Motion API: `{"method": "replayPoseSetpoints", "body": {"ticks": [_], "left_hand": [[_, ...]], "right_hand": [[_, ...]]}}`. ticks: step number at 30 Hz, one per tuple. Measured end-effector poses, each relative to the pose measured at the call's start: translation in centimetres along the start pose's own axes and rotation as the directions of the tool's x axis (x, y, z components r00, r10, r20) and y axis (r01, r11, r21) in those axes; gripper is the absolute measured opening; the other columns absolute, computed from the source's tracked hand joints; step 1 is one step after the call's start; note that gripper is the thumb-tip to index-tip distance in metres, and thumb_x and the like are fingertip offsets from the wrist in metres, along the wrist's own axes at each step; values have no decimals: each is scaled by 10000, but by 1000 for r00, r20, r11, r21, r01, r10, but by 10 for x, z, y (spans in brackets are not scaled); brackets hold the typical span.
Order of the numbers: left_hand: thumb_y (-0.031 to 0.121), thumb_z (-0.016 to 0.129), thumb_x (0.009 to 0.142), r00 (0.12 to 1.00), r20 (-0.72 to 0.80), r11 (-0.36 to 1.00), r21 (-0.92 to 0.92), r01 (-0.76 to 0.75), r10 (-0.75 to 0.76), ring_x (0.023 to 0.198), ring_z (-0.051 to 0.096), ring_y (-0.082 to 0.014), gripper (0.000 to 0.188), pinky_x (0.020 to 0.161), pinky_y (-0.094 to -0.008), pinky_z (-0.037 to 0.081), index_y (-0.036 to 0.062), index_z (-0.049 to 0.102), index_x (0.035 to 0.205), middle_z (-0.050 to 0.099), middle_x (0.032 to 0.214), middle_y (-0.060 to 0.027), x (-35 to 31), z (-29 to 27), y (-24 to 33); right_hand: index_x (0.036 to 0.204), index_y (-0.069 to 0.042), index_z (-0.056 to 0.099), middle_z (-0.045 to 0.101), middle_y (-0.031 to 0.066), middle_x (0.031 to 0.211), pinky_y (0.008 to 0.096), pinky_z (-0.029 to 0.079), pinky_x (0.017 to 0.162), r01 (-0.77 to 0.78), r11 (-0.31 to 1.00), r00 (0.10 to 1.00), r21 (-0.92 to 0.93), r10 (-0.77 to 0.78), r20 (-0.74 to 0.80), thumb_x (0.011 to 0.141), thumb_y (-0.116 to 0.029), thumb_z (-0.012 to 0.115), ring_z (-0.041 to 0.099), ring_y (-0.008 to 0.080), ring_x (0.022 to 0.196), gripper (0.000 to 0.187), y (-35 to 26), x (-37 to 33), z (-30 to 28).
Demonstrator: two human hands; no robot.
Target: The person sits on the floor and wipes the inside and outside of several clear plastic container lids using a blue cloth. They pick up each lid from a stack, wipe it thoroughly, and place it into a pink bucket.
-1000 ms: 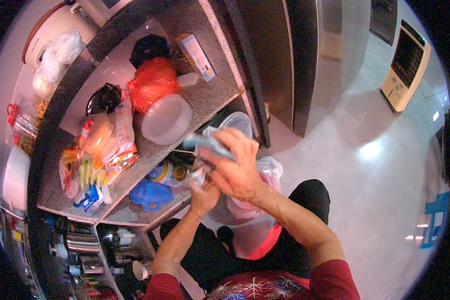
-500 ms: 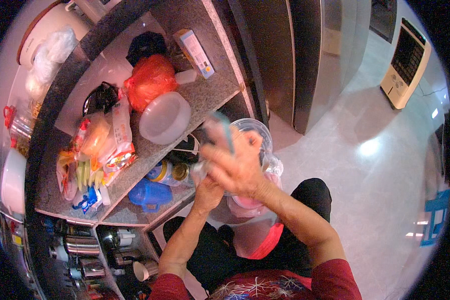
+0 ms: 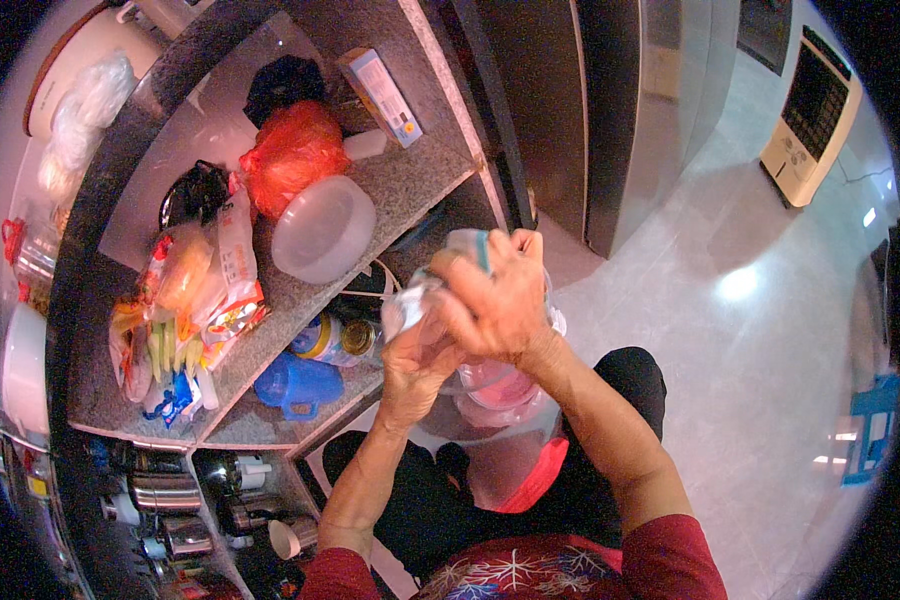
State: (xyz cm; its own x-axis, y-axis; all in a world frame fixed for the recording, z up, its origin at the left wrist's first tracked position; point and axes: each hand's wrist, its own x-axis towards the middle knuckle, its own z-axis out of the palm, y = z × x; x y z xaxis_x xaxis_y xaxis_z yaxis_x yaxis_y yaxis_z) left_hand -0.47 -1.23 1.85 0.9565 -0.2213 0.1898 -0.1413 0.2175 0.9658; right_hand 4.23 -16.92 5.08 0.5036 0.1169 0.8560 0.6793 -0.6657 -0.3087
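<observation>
Both hands meet over the lower shelf edge; right hand (image 3: 495, 300) lies on top, fingers curled round a clear plastic item with a teal part (image 3: 467, 245), exact kind unclear; left hand (image 3: 417, 360) grips crumpled clear plastic (image 3: 407, 305) from below, touching the right; pink container (image 3: 495, 385) sits just under the hands, partly hidden. Granite shelf (image 3: 410, 185) bears a white bowl (image 3: 322, 228) upside down, red bag (image 3: 292, 152) beside it, box (image 3: 380, 95) near the corner; snack packets (image 3: 185, 290) at left. Lower shelf: blue jug (image 3: 295, 385), can (image 3: 335, 338). Fridge (image 3: 610, 110) at right.
</observation>
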Motion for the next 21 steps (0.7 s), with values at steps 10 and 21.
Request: {"method": "replayPoseSetpoints", "body": {"ticks": [10, 21], "left_hand": [[-11, 617, 862, 999, 2, 992, -121, 36, -36, 1036, 624, -322, 542, 783, -408, 582, 0, 379, 1349, 514, 1304, -215, 5, 1, 8], [-75, 637, 816, 997, -30, 961, -269, 60, -71, 1137, 569, -288, 530, 906, -391, 530, 49, 464, 1302, 533, 1292, -154, -7, -8, 1]], "right_hand": [[949, -76, 612, 615, 108, 913, 421, 441, 714, -504, 804, 845, 315, 534, -10, 838, -271, 591, 600, 298, 852, 226, 24, -13, 19], [934, -151, 621, 587, 76, 939, 425, 412, 727, -156, 987, 988, 37, 156, 12, 786, -316, 614, 563, 275, 837, 221, 2, -6, 13]]}}
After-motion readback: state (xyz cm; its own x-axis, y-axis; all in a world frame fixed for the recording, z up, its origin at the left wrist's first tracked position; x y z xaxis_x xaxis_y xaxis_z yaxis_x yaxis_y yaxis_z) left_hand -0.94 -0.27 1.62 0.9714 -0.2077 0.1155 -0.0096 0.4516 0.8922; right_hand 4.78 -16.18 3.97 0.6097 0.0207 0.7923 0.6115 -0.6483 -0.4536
